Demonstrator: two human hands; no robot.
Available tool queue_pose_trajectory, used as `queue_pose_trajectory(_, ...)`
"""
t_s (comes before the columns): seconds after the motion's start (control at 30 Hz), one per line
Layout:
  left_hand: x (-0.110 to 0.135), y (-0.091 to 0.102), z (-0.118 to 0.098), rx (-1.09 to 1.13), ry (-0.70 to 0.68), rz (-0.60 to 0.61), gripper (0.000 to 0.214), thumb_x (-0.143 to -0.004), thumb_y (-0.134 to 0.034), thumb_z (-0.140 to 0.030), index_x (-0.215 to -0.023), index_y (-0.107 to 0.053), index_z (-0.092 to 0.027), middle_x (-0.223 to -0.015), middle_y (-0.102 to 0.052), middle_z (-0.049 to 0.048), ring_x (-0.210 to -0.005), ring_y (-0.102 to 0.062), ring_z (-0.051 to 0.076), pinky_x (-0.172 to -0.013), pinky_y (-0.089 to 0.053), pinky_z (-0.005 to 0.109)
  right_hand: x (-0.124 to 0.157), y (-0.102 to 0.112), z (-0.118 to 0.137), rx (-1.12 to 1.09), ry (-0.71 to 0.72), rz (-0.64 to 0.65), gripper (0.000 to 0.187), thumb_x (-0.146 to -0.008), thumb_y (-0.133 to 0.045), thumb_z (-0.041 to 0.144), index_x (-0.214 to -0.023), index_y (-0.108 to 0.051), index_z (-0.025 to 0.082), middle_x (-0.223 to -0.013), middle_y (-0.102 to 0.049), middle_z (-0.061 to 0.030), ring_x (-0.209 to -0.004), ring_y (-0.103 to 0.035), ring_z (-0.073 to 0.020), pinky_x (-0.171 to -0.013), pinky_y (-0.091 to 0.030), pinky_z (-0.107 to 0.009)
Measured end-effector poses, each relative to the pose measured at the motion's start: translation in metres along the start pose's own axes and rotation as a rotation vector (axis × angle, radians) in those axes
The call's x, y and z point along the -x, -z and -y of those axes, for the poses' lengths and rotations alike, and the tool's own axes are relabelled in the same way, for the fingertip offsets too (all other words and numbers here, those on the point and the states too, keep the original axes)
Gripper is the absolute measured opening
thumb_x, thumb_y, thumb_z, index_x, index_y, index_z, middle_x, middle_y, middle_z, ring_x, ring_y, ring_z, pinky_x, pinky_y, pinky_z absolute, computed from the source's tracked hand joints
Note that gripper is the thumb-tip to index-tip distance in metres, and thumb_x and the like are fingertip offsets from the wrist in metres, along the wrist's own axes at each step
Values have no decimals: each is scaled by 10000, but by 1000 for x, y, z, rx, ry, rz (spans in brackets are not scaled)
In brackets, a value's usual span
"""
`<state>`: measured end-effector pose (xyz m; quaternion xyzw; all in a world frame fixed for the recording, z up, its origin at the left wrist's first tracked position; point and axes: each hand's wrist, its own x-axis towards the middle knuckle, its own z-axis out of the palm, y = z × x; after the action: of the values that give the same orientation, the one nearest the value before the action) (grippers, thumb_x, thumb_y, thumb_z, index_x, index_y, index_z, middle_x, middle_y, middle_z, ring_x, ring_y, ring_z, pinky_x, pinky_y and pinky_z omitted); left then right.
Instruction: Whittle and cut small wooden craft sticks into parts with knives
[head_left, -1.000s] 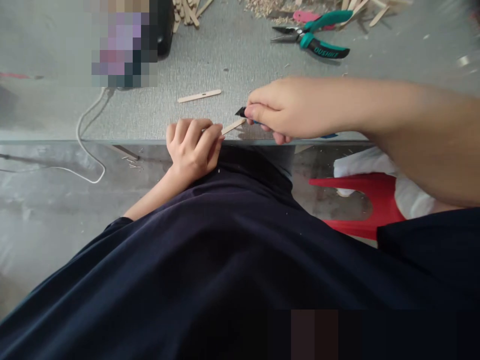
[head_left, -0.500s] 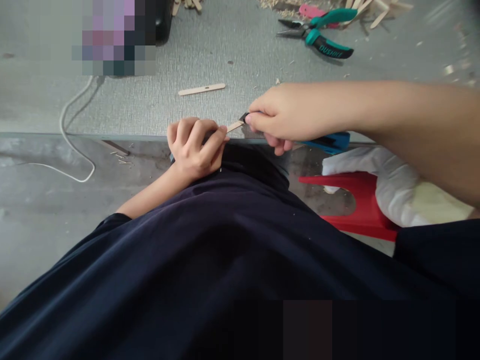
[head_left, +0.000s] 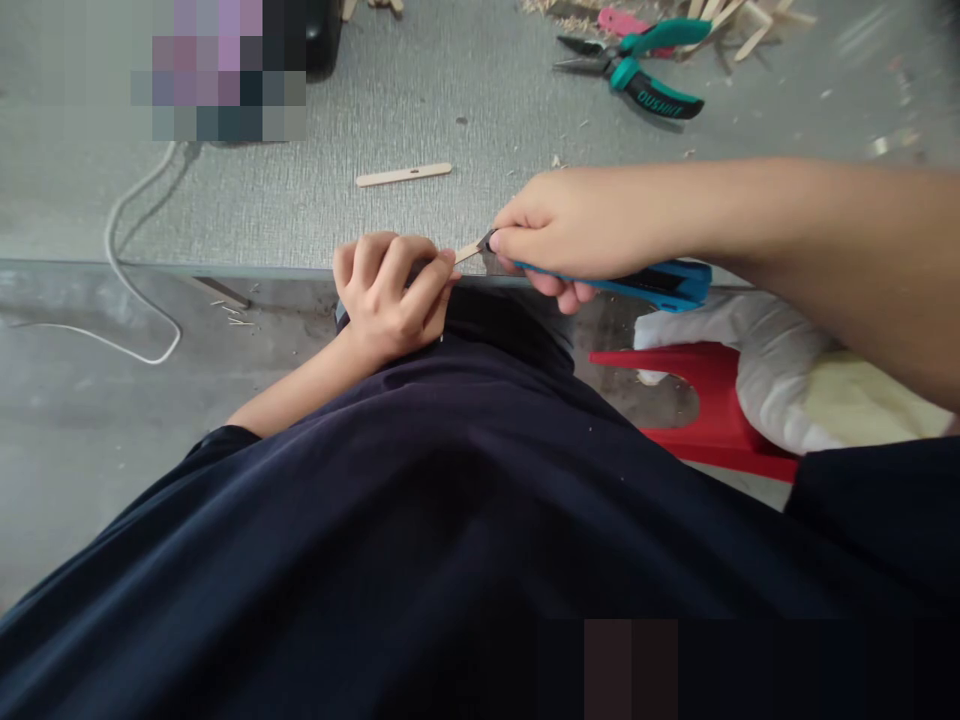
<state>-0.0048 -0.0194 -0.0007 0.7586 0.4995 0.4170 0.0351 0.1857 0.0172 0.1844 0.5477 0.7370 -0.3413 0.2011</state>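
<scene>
My left hand [head_left: 391, 295] is closed on a thin wooden craft stick [head_left: 469, 252] at the near edge of the table. Only the stick's right end shows past my fingers. My right hand [head_left: 551, 240] grips a blue utility knife [head_left: 667, 286], whose black front end and blade meet the tip of that stick. Most of the blade is hidden by my thumb and fingers. Just beyond my hands, a second craft stick [head_left: 403, 176] with a small dark slot in its middle lies flat on the table.
Teal-and-black needle-nose pliers [head_left: 630, 68] lie at the back, before wood shavings, a pink item [head_left: 624, 22] and loose sticks [head_left: 754, 30]. A white cable [head_left: 112, 225] hangs over the table edge [head_left: 262, 268] at left. A red plastic chair [head_left: 720, 400] with white cloth stands below right.
My right hand has tilted slightly, so more of the blue knife handle shows below it. The knife's front end stays at the stick tip. My left hand has hardly moved.
</scene>
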Motion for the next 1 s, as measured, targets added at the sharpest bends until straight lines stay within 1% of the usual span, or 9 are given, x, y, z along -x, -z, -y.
queue_pose_trajectory(0.1, 0, 0, -1, -9, -3, -11, 304, -974, -583, -572, -1114, -719, -339, -1102, -745, 87, -1186, -671, 380, -1107, -330, 655, -2, 0, 0, -19, -15, 7, 226, -1049, -472, 301, -878, -575, 196, -638, -661, 4, -502, -697, -150, -502, -483, -236)
queue_pose_trajectory(0.2, 1, 1, -2, -22, -18, -15, 287, -990, -560, -552, -1109, -721, -346, -1105, -750, 84, -1176, -676, 374, -1102, -338, 642, -2, 1, -2, -28, -7, 16, 228, -1036, -443, 287, -866, -574, 209, -654, -672, -2, -499, -705, -167, -488, -486, -254)
queue_pose_trajectory(0.33, 1, 2, -3, -49, -48, -37, 276, -1008, -531, -524, -1118, -726, -364, -1107, -764, 79, -1132, -692, 358, -1091, -342, 637, -2, 1, 0, 36, -30, 2, 284, -1060, -405, 311, -838, -558, 224, -677, -694, -17, -506, -699, -166, -547, -497, -279)
queue_pose_trajectory(0.43, 0, 3, -4, -26, -13, 2, 287, -1012, -521, -535, -1116, -723, -360, -1119, -764, 82, -1130, -697, 362, -1094, -337, 646, -3, 4, 3, 105, -52, 0, 309, -1070, -421, 345, -829, -566, 217, -680, -710, -27, -512, -703, -175, -577, -504, -293)
queue_pose_trajectory(0.53, -2, 3, -5, -2, 24, 43, 307, -1018, -503, -550, -1105, -721, -353, -1132, -764, 89, -1135, -700, 371, -1097, -330, 658, -5, 7, 10, 158, -79, 32, 279, -1052, -411, 281, -840, -574, 202, -662, -716, -18, -479, -705, -188, -529, -495, -300)
queue_pose_trajectory(0.7, -2, 3, -5, -42, -15, 21, 321, -1025, -484, -548, -1097, -726, -351, -1122, -780, 87, -1122, -708, 368, -1079, -345, 659, -10, 15, 26, 253, -120, 98, 334, -1044, -380, 222, -834, -627, 143, -582, -695, -31, -422, -684, -173, -479, -485, -258)
queue_pose_trajectory(0.8, -2, 2, -5, -49, -16, 10, 333, -1025, -484, -565, -1073, -723, -338, -1095, -783, 85, -1119, -708, 366, -1072, -356, 660, -13, 18, 34, 250, -155, 144, 297, -1014, -393, 173, -916, -665, 109, -526, -651, -5, -390, -665, -192, -446, -500, -259)
queue_pose_trajectory(0.9, -3, 1, -5, -37, 3, -7, 347, -1020, -492, -597, -1044, -714, -331, -1065, -782, 82, -1122, -707, 366, -1067, -363, 660, -16, 20, 40, 243, -184, 149, 307, -1004, -367, 136, -1038, -671, 111, -511, -614, 36, -371, -655, -215, -434, -517, -281)
queue_pose_trajectory(1.0, -4, 1, -7, -14, 23, -9, 365, -1026, -478, -608, -1020, -707, -324, -1052, -778, 77, -1130, -704, 364, -1059, -369, 650, -21, 21, 42, 234, -214, 142, 300, -999, -392, 127, -1051, -685, 89, -521, -626, 27, -360, -651, -229, -437, -528, -297)
